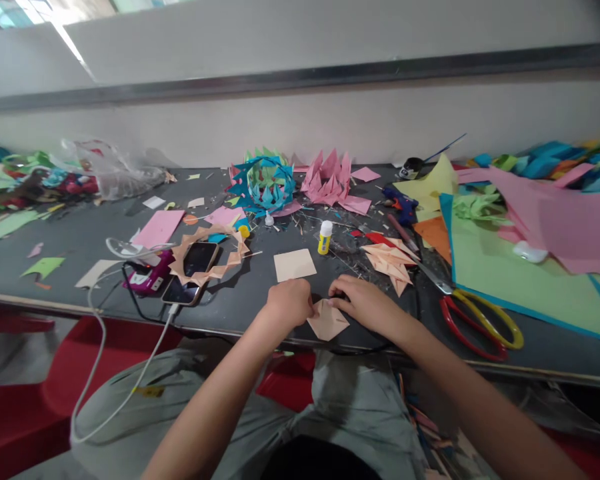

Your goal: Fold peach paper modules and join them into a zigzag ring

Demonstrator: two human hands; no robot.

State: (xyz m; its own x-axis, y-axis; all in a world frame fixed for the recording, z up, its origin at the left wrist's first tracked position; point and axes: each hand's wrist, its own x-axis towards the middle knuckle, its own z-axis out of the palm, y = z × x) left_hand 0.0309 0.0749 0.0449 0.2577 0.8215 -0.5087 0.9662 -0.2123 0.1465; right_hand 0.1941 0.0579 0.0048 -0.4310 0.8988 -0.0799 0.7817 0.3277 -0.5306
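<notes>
The folded paper [328, 325] lies between your curled left hand [292, 299], at its left edge, and your bent-fingered right hand [359, 300], at its upper right; whether either pinches it, I can't tell.

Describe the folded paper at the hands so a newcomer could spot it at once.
Along the near edge of the dark table, find the left hand and right hand, close together. The folded paper lies there, touched by both. Unlike the flat, unfolded beige sheet just beyond, it narrows to a point near the table's edge.
</notes>
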